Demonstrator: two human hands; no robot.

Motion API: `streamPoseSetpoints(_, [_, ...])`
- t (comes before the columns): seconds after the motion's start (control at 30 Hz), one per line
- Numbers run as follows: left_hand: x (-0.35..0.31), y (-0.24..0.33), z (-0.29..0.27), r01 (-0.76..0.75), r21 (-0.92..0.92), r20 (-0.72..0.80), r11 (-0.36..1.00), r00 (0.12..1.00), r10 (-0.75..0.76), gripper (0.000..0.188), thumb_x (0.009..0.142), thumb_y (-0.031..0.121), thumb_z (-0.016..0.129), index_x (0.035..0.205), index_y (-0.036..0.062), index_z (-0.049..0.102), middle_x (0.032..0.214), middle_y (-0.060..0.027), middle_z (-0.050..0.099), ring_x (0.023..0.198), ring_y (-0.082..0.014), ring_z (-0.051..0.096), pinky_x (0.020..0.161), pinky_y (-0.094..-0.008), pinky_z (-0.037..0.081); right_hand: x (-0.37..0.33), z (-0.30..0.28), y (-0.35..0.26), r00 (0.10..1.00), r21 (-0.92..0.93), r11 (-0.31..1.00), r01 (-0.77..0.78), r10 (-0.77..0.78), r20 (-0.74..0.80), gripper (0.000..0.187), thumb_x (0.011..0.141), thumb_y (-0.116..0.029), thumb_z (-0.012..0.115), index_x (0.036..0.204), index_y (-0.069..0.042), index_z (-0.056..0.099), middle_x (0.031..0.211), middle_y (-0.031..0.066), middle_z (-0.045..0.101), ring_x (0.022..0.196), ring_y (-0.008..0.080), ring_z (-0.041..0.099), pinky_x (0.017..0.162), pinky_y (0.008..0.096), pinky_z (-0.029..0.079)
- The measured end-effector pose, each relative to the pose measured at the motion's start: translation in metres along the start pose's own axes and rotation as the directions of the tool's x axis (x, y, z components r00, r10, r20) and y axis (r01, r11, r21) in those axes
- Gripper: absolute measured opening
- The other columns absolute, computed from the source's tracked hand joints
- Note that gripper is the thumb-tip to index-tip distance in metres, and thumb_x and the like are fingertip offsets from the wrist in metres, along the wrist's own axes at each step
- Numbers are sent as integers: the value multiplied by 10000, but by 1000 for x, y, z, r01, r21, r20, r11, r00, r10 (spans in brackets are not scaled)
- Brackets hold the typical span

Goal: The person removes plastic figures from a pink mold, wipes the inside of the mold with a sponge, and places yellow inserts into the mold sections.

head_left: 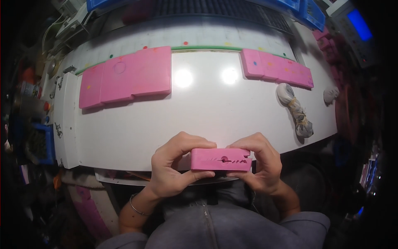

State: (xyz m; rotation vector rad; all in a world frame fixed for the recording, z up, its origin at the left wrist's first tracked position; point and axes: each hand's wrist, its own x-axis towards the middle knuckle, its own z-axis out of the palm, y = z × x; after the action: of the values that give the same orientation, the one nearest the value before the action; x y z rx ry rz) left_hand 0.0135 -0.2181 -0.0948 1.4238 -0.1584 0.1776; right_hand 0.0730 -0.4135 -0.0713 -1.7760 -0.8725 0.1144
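Between my two hands, over the front edge of the table, is a pink rubber-like block [207, 160], probably a mould. Its visible long side has a small round hole near the middle with jagged slits running out to either side, and a notch shows at its right end. My left hand [174, 162] grips the left end, with the thumb along the near side and the fingers along the far side. In the same way my right hand [262, 162] pinches the right end. The block's underside is hidden.
On the white table [195, 112] stand larger pink blocks [141, 74] at the back left and narrower pink blocks [275, 66] at the back right. A tied cloth bundle [295, 110] lies at the right. A blue-screened device [356, 27] is at the far right.
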Motion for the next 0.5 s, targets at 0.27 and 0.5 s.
streamPoseSetpoints(0.27, [6,1,-5,-11,28,161,1000,987,6,392,707,16,755,1067,-5,601,1043,-126,623,958,-199,613,858,-297,481,2,0,6,1000,233,972,-15,14,3,383,675,-45,776,994,27,577,888,130,604,773,203,584,703,280,465])
streamPoseSetpoints(0.5, [19,-6,-13,326,-64,348,943,893,-285,934,698,145,791,1402,-32,202,1275,-164,490,1199,-243,460,1021,-356,354,12,10,3,990,434,891,-135,134,34,413,723,30,715,1084,33,515,979,106,499,907,169,515,846,281,405])
